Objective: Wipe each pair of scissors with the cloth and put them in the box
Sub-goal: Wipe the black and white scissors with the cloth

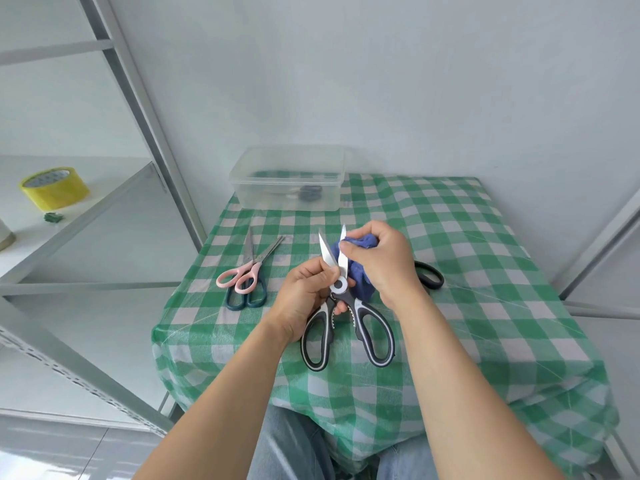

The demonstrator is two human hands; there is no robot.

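While the left hand (pixel 304 292) gripped the kitchen scissors (pixel 338 285) near the pivot, blades apart and pointing up, the right hand (pixel 381 261) pinched the cloth (pixel 358 271) round one blade. Wiping looked midway. Beyond both hands, the box (pixel 291 202) already held one dark pair (pixel 310 195). Left of the left hand, a pink pair (pixel 252 270) lay across a teal pair (pixel 246 304). A black pair (pixel 426 266) showed just right of the right hand, all on the desk (pixel 467 237). That made five scissors, one cloth, one box; four pairs remained to box.

Left hand (pixel 304 296) and right hand (pixel 384 265) are bare, forearms (pixel 221 393) bare too, and light blue jeans (pixel 287 441) cover the legs.
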